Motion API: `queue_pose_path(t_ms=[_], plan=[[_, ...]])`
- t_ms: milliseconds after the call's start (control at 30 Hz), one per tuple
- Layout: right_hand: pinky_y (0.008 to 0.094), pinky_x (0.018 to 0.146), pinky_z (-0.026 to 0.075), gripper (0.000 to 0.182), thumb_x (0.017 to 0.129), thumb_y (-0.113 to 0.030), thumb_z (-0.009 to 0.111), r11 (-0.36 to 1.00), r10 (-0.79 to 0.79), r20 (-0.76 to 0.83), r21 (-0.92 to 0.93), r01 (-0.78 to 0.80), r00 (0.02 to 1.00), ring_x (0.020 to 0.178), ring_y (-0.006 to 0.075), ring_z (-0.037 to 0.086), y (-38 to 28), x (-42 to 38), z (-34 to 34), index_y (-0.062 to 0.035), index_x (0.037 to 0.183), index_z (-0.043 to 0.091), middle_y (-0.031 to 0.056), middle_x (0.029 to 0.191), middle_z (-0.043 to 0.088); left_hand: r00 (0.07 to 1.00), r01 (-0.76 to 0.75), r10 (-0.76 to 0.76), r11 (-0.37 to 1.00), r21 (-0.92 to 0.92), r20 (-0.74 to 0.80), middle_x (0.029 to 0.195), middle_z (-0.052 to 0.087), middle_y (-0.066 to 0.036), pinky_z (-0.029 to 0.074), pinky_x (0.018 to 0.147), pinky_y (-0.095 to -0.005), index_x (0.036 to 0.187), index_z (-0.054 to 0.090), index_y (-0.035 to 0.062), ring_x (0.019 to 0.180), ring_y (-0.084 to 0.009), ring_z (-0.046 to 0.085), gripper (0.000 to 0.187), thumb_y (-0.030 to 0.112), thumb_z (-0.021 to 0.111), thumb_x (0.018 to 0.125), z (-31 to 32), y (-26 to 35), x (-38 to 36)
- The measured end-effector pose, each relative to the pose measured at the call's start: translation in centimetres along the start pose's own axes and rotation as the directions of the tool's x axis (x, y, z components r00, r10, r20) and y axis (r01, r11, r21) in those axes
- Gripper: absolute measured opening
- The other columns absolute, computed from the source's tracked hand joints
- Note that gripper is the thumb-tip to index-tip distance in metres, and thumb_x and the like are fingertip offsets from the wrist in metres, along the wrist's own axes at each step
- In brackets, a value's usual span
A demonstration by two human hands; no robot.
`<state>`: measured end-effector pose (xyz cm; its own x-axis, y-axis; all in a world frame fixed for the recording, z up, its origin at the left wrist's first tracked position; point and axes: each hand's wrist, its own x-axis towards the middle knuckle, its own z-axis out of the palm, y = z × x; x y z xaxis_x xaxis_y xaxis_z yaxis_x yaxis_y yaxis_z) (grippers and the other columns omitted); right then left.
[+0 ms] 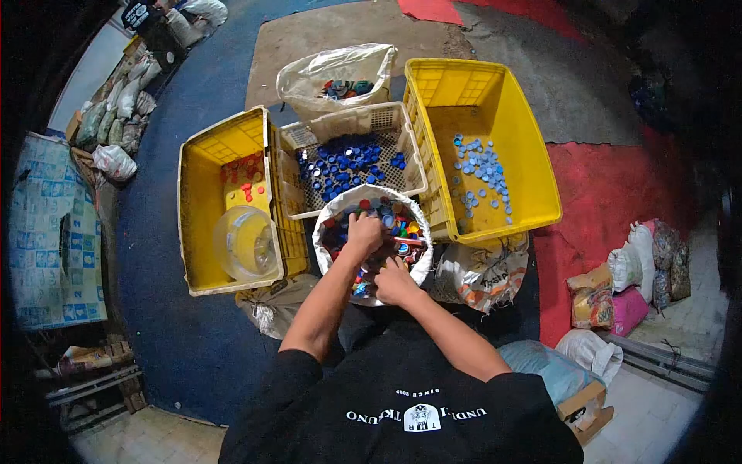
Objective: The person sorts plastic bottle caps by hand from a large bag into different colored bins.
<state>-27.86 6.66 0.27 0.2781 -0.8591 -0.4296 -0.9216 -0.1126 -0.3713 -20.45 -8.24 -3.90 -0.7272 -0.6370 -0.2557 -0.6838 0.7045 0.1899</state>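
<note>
A white woven sack (422,269) with a rolled rim stands in front of me, filled with bottle caps (403,224) of mixed colours. My left hand (365,233) is inside its mouth, back of the hand up, fingers curled down among the caps. My right hand (396,282) is over the near part of the sack, fingers bent in toward the caps. Both hands look closed, but their fingertips are hidden, so I cannot make out what they grip. Just beyond the sack, a white perforated crate (352,126) holds dark blue caps (348,166).
A yellow crate (198,209) at left holds red caps (251,176) and a clear round tub (246,241). Another yellow crate (528,170) at right holds light blue caps (485,170). Behind stands an open white sack (309,69). Filled bags (624,267) line the right side.
</note>
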Motion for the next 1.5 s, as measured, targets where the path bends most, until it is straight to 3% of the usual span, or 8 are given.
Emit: queue_pose_path(t_ms=[100,167,267,567,767,1000,1100,1500], plan=[[0.0724,0.102,0.017,0.030,0.083,-0.030,0.060,0.996,-0.021,-0.107,0.084,0.030,0.994,0.132,0.0441,0.036,-0.2,-0.9,0.0,-0.0138,0.106,0.069,0.0114,0.105,0.065,0.996,0.048,-0.057,0.991,-0.125,-0.068,0.103,0.069,-0.007,0.041,0.092,-0.0448,0.090,0.074,0.0151,0.104,-0.0277,0.060,0.020,0.028,0.069,0.077,-2.2,-0.5,-2.4],[0.0744,0.103,0.008,0.027,0.083,-0.028,0.061,0.922,0.004,-0.222,0.378,0.082,0.975,0.136,0.0434,0.033,-0.6,-1.7,-2.5,-0.0182,0.107,0.069,0.0107,0.107,0.066,0.936,0.024,-0.218,0.822,-0.569,-0.276,0.095,0.068,-0.006,0.049,0.075,-0.0375,0.088,0.072,0.0079,0.084,-0.0216,0.064,0.019,0.024,0.077,0.078,-1.9,-1.6,-4.5],[0.0464,0.084,0.050,0.020,0.083,-0.016,0.057,0.845,0.139,-0.541,0.501,0.186,0.829,0.085,0.0352,0.065,3.7,2.4,-1.8,-0.0074,0.094,0.071,0.0179,0.088,0.068,0.896,0.180,-0.442,0.451,-0.874,-0.043,0.082,0.066,-0.005,0.048,0.063,-0.0272,0.088,0.068,0.0027,0.069,-0.0133,0.060,0.022,0.019,0.080,0.078,-3.4,-1.2,-8.7],[0.0475,0.087,0.051,0.031,0.084,-0.031,0.064,0.892,0.436,-0.147,0.202,-0.405,0.888,0.099,0.0381,0.063,8.6,10.4,-2.3,-0.0098,0.106,0.069,0.0188,0.107,0.063,0.815,0.077,-0.570,0.287,-0.955,-0.106,0.089,0.065,-0.003,0.048,0.070,-0.0263,0.102,0.060,0.0008,0.080,-0.0102,0.060,0.034,0.014,0.080,0.078,-3.8,2.1,-17.6],[0.0469,0.089,0.050,0.031,0.082,-0.030,0.065,0.865,0.464,-0.063,0.245,-0.437,0.883,0.110,0.0332,0.060,7.5,10.4,-1.8,-0.0143,0.107,0.069,0.0124,0.117,0.060,0.805,0.096,-0.592,0.202,-0.975,-0.043,0.088,0.067,-0.004,0.048,0.068,-0.0242,0.108,0.061,0.0019,0.074,-0.0071,0.058,0.038,0.020,0.079,0.080,-2.6,3.2,-19.1],[0.0468,0.082,0.052,0.029,0.079,-0.032,0.071,0.959,0.283,-0.540,0.148,-0.242,0.793,0.103,0.0274,0.055,6.3,8.6,-0.6,-0.0179,0.104,0.069,0.0076,0.104,0.060,0.838,0.084,-0.539,0.277,-0.957,-0.082,0.092,0.067,-0.006,0.049,0.073,-0.0270,0.111,0.060,0.0022,0.081,-0.0103,0.059,0.041,0.021,0.078,0.080,-3.1,2.0,-17.7],[0.0451,0.078,0.053,0.031,0.079,-0.029,0.071,0.979,0.124,-0.513,-0.076,-0.188,0.850,0.097,0.0274,0.057,8.1,9.6,1.0,-0.0160,0.106,0.066,0.0079,0.102,0.061,0.852,0.077,-0.515,0.301,-0.951,-0.094,0.099,0.067,-0.005,0.049,0.076,-0.0278,0.116,0.058,0.0033,0.088,-0.0114,0.061,0.044,0.016,0.079,0.080,-4.1,1.7,-17.1],[0.0457,0.080,0.052,0.035,0.079,-0.030,0.068,0.934,0.353,-0.416,0.098,-0.345,0.838,0.101,0.0295,0.062,8.2,10.5,0.2,-0.0200,0.112,0.063,0.0086,0.108,0.060,0.898,0.061,-0.438,0.027,-0.998,0.043,0.094,0.066,-0.005,0.049,0.077,-0.0266,0.114,0.061,-0.0003,0.085,-0.0107,0.060,0.037,0.021,0.073,0.086,-3.7,2.5,-18.3]])
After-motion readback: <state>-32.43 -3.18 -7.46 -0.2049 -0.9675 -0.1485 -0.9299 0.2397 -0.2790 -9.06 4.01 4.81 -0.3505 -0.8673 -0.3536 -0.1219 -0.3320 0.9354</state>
